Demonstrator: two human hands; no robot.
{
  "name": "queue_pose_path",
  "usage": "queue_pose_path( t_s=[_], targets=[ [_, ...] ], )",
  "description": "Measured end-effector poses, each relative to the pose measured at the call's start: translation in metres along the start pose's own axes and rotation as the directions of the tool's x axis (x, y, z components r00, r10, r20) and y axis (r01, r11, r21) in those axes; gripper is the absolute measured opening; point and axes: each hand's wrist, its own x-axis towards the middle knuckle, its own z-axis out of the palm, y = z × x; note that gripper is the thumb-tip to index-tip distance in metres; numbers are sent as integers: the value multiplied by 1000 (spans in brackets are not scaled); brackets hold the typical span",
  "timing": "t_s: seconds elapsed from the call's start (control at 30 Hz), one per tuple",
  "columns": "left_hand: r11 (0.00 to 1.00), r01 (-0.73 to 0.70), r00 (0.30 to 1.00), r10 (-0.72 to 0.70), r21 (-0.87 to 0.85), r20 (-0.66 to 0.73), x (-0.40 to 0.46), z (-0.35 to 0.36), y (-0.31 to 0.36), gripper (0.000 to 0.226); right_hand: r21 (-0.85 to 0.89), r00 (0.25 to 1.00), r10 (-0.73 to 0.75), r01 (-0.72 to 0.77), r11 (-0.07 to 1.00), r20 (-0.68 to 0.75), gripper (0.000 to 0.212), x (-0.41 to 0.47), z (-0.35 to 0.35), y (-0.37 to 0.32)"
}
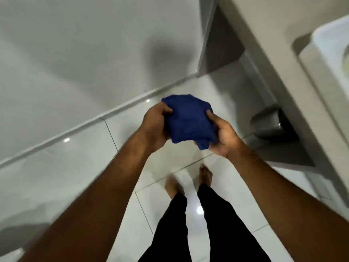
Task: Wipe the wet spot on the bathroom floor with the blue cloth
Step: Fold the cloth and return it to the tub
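A dark blue cloth (pixel 187 120), bunched into a thick wad, is held up in front of me between both hands, well above the floor. My left hand (pixel 155 127) grips its left side with the thumb pressed on top. My right hand (pixel 222 137) holds its right and lower edge from underneath. Below the cloth lies the glossy white tiled floor (pixel 132 214). I cannot make out a wet spot among the light reflections on the tiles.
My bare feet (pixel 204 174) and black trouser legs stand on the tiles below the hands. A white wall (pixel 75 53) with a skirting rises on the left. A counter with a white basin (pixel 328 59) runs along the right, with a dark metal fixture (pixel 273 123) beneath.
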Motion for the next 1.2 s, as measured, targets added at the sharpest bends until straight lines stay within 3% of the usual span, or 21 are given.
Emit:
queue_pose_path(
  t_s=[0.1,0.23,0.4,0.57,0.67,0.83,1.0,1.13,1.2],
  targets=[
    [997,-59,997,61,41,-40,-68,-5,46,37,-162,995,-81,71,984,-53,39,-66,46,-40],
    [951,-158,976,191,265,-103,-123,1,94,25,-337,964,-244,196,921,-105,43,-133,96,-79],
    [844,-250,960,281,475,6,-150,31,126,24,-433,885,-434,328,839,-170,47,-186,117,-108],
    [811,-300,943,332,503,27,-146,86,111,21,-524,802,-566,403,750,-194,23,-229,90,-135],
    [829,-290,950,311,478,37,-134,127,91,19,-616,765,-598,356,703,-240,20,-255,55,-159],
    [874,-215,975,217,437,46,-98,223,44,19,-721,816,-509,176,670,-274,27,-300,-43,-223],
    [902,-65,998,63,427,20,-50,323,-23,22,-819,726,-507,-136,557,-465,28,-300,-150,-278],
    [859,14,997,27,512,-72,-9,374,-53,6,-861,682,-544,-280,424,-489,36,-270,-206,-291],
    [787,22,991,66,616,-119,7,389,-57,5,-879,679,-566,-285,383,-467,42,-253,-223,-291]
  ],
)
